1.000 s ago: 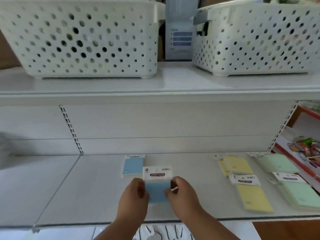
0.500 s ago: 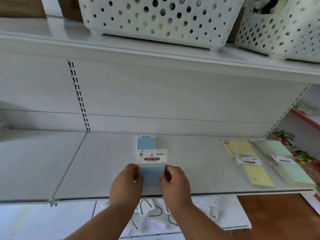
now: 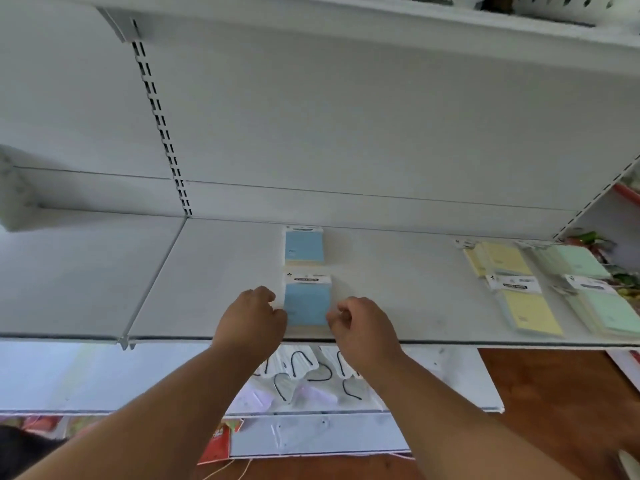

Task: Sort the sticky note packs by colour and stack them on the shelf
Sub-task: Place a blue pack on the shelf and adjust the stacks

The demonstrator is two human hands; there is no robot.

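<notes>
A blue sticky note pack (image 3: 307,305) lies flat on the white shelf (image 3: 225,271), near its front edge. My left hand (image 3: 252,317) is at the pack's left edge and my right hand (image 3: 360,323) is just off its right edge; both have loosely curled fingers and hold nothing. A second blue pack (image 3: 304,245) lies directly behind it. To the right lie yellow packs (image 3: 498,259) (image 3: 530,311) and green packs (image 3: 575,261) (image 3: 609,313), each colour in its own column.
A slotted upright (image 3: 162,133) divides the back panel. The upper shelf (image 3: 381,15) overhangs above. Below the front edge, a lower shelf holds white packets with black loops (image 3: 301,372). Coloured goods (image 3: 623,265) sit at the far right.
The blue pack went from being held upright between both hands to lying flat on the shelf in front of the other blue pack. Both hands have come off its sides. The view tilted downward.
</notes>
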